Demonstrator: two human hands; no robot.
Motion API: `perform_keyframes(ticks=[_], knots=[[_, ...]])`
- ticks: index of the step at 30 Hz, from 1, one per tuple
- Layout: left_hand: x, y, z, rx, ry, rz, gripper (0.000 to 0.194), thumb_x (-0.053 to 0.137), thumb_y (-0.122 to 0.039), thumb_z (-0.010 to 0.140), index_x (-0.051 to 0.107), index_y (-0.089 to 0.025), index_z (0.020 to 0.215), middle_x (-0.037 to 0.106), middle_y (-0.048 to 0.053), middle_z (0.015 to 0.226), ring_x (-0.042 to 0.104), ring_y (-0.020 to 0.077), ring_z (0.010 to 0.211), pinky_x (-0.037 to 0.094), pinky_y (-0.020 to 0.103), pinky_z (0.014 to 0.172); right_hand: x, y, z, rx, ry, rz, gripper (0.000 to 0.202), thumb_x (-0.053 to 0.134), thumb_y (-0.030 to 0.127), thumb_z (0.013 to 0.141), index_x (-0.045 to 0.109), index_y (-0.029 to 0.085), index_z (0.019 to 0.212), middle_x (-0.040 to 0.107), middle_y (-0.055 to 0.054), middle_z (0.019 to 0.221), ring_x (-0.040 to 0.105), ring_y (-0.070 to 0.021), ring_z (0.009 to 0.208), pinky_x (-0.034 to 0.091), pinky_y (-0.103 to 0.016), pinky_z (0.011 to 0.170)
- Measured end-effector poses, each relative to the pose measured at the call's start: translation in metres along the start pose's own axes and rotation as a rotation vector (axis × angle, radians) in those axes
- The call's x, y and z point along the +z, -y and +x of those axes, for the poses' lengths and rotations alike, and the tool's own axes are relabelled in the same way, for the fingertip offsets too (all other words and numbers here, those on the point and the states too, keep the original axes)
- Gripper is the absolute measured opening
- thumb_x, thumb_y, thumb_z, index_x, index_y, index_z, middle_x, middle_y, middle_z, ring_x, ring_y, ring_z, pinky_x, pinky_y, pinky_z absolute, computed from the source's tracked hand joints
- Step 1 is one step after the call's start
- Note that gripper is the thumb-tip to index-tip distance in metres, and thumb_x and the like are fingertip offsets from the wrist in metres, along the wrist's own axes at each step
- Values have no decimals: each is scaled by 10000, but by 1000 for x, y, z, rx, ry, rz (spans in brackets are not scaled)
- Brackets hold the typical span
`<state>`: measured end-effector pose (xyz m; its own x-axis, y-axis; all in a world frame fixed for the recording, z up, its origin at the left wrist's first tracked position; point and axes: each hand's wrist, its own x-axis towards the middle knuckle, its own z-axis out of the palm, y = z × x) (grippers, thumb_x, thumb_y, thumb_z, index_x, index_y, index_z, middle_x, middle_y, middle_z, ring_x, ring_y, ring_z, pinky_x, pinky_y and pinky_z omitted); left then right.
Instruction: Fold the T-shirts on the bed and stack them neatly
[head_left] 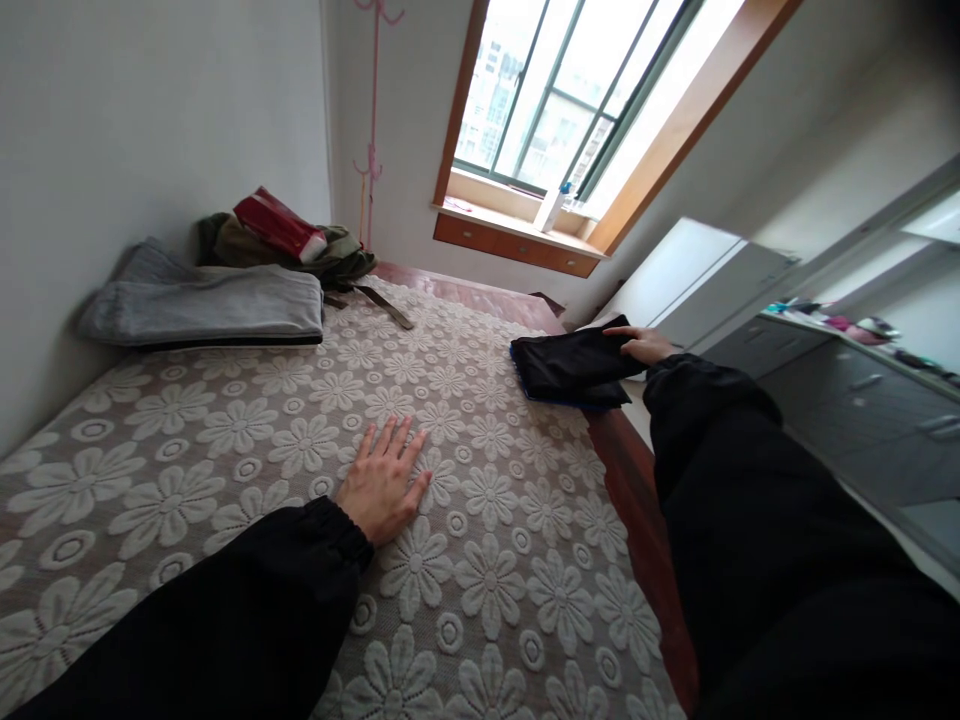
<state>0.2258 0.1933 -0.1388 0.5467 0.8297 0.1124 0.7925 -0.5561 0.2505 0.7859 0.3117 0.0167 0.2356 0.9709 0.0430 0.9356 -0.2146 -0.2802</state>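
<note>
Floral lace cloth (491, 580) covers the table, whose reddish wooden edge (649, 530) shows at the right; beyond it we see a window (559, 110) and a pink stand (373, 120). We find the black folded article (566, 362) at the table's far right, its right end appearing to reach past the wooden edge. Its long axis runs across the view, left to right, and its bulk lies to the left of the right hand (646, 345), which is much the nearer of the two. That hand's fingers meet the article's right end, on the upper layer, where a gap separates it from the layer beneath. Because the thumb is hidden, we cannot tell whether the grip is closed on the fabric. We note the left hand (384, 490) palm down on the cloth, fingers spread and holding nothing, well apart from the article, which lies ahead of it and to the right. Blue trim (555, 403) shows along the lower border, but the dark folds keep us from counting layers. At far left, a grey folded garment (217, 305) lies before a green bundle (349, 252) partly hidden by a red object (277, 222). Both sleeves are cut off by the frame.
</note>
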Motion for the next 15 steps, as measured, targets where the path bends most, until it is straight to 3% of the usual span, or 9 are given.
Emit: perform_keyframes(ticks=[3,8,13,15], knots=[[1,0,0,1,0,-2,614,463,-439,1131,523,-199,1693,372,127,1826,312,362,1722,279,641,1420,14,-7,-9,141,-49,-9,645,588,81,743,776,105,1359,770,-138,1009,652,-256,832,595,-349,849],[6,2,0,5,-23,-8,603,483,-443,1123,535,-231,1686,393,102,1821,318,347,1721,272,625,1427,43,-13,-23,215,-91,-26,811,562,131,713,699,166,1511,779,-132,1253,737,-314,1129,618,-388,1019],[8,4,1,4,-31,-10,611,496,-450,1119,536,-235,1689,390,101,1820,321,349,1720,293,627,1421,71,-18,-34,238,-76,-90,823,564,185,753,679,155,1568,732,-146,1456,693,-324,1351,569,-361,1155],[8,4,1,5,-28,-7,613,496,-447,1120,535,-231,1692,387,104,1819,323,354,1719,302,633,1417,74,-19,-38,268,-84,-132,837,563,213,789,640,196,1621,693,-138,1530,660,-362,1404,540,-457,1212]])
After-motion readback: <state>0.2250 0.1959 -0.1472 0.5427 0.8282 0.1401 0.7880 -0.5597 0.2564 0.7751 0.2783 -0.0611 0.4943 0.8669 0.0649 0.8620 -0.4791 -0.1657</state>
